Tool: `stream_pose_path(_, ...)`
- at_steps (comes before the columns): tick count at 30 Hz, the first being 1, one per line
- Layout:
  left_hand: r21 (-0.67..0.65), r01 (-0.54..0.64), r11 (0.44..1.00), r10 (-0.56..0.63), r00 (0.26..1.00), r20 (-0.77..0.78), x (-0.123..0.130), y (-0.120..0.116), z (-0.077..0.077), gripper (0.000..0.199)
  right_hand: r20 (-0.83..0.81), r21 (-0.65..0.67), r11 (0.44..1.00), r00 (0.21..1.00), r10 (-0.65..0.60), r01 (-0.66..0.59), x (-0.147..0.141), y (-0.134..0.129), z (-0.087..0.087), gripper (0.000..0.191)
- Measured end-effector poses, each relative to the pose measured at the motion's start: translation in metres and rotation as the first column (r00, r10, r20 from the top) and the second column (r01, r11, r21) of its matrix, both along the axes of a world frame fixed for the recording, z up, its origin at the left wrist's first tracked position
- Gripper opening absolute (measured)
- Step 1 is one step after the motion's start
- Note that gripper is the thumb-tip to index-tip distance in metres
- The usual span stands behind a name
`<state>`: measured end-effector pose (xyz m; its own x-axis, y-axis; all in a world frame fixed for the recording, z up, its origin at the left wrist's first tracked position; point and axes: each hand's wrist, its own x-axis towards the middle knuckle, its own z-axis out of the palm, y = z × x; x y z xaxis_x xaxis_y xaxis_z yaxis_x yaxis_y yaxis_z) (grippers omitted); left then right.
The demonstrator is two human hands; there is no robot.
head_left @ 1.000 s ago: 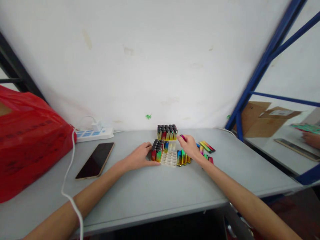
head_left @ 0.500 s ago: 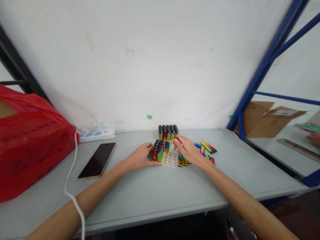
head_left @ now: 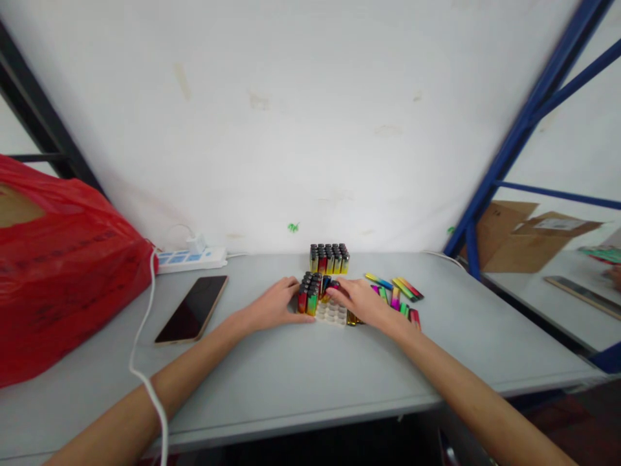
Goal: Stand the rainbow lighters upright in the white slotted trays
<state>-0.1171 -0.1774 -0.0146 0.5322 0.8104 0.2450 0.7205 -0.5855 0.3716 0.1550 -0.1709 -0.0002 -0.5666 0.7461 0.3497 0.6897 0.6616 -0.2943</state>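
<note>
A white tray [head_left: 332,313] with rows of round-edged slots sits at the middle of the table; upright lighters [head_left: 307,294] with black tops fill its left part. My left hand [head_left: 272,304] is braced round the tray's left side, fingers behind and thumb along the front corner. Over the back slots, my right hand [head_left: 359,300] pinches a lighter [head_left: 334,285], mostly hidden by the fingers. Several gold lighters [head_left: 352,319] lie beside the tray, partly under that hand. More loose coloured lighters [head_left: 396,298] are scattered to its right.
Behind the tray stands a block of upright lighters [head_left: 330,259] near the wall. On the left are a phone [head_left: 193,310], a power strip [head_left: 206,259], a white cable [head_left: 138,369] and a red bag [head_left: 72,278]. A blue frame post [head_left: 509,142] and cardboard box [head_left: 514,239] stand right.
My right hand has moved slightly left and down with its lighter, to the tray's back slots. My left hand stays against the tray. The camera view has shifted slightly.
</note>
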Motion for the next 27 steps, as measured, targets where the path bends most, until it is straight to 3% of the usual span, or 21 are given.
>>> stream_pose_path(5, -0.008, -0.010, 1.000, 0.010, 1.000, -0.025, 0.000, 0.000, 0.001, 0.072, 0.212, 0.093, 0.992, 0.972, -0.105, 0.087, -0.011, -0.003, 0.002, 0.032)
stream_pose_path(9, -0.007, -0.010, 1.000, 0.010, 1.000, -0.007, 0.000, -0.001, 0.001, 0.072, 0.221, 0.075, 0.993, 0.970, -0.101, 0.086, -0.009, -0.004, 0.006, 0.041)
stream_pose_path(13, 0.004, 0.007, 1.000, -0.007, 1.000, -0.005, 0.000, -0.001, 0.002, 0.074, 0.110, 0.110, 0.978, 0.976, -0.190, 0.178, 0.025, 0.013, 0.008, 0.051)
stream_pose_path(16, 0.008, 0.008, 1.000, -0.008, 1.000, -0.015, 0.000, -0.001, 0.003, 0.074, 0.038, 0.146, 0.943, 0.951, -0.306, 0.297, 0.067, 0.035, 0.004, 0.036)
stream_pose_path(20, 0.008, 0.009, 1.000, -0.009, 0.999, -0.035, 0.000, -0.001, 0.002, 0.076, 0.169, 0.065, 0.927, 0.912, -0.374, 0.369, 0.114, 0.057, -0.009, 0.023)
stream_pose_path(23, 0.007, 0.009, 1.000, -0.009, 0.999, -0.049, 0.000, 0.000, 0.002, 0.077, 0.285, -0.018, 0.929, 0.892, -0.350, 0.370, 0.127, 0.063, -0.015, 0.019)
stream_pose_path(27, 0.008, 0.007, 1.000, -0.007, 1.000, -0.028, -0.001, -0.001, 0.002, 0.075, 0.255, -0.022, 0.937, 0.908, -0.333, 0.349, 0.126, 0.061, -0.015, 0.014)
